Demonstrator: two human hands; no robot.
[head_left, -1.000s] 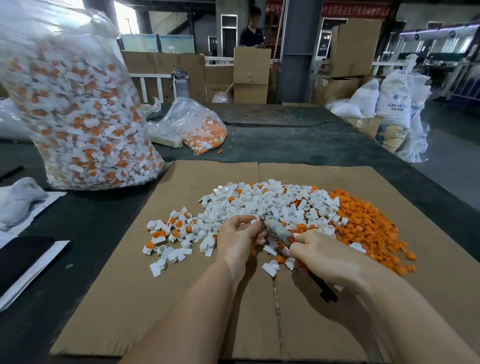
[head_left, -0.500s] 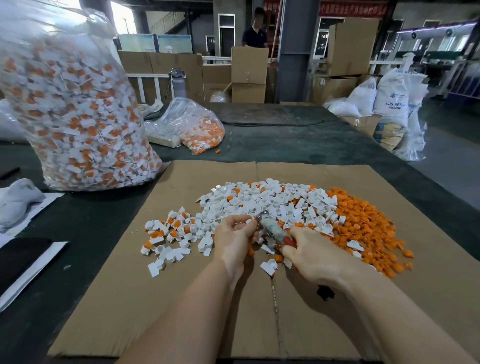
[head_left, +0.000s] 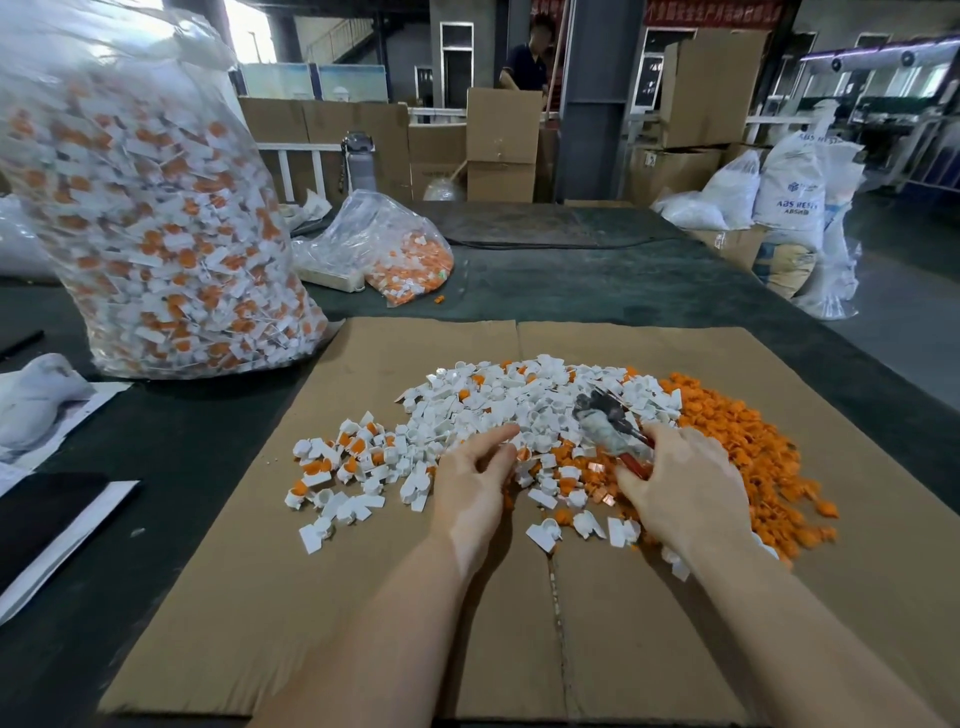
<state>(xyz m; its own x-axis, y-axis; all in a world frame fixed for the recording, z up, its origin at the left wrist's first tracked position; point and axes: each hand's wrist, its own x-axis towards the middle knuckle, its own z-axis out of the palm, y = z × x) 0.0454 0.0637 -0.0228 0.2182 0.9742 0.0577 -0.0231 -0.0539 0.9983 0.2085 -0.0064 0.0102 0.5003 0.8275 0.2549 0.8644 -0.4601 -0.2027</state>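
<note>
Left grip (head_left: 475, 488): fingers loosely stretched, forefinger tip touching the white pieces (head_left: 498, 400); nothing seen held.
Right grip (head_left: 680, 488): curled round the red handle of the tool (head_left: 608, 421), whose taped head tilts up over the white heap.
White pieces: heaped mid-cardboard (head_left: 363, 597), nearer its far edge.
Orange caps (head_left: 737, 441): just beside them, towards the cardboard's right edge.
Large bag (head_left: 156, 234): on the desk (head_left: 597, 280), off the cardboard's far-left corner.
</note>
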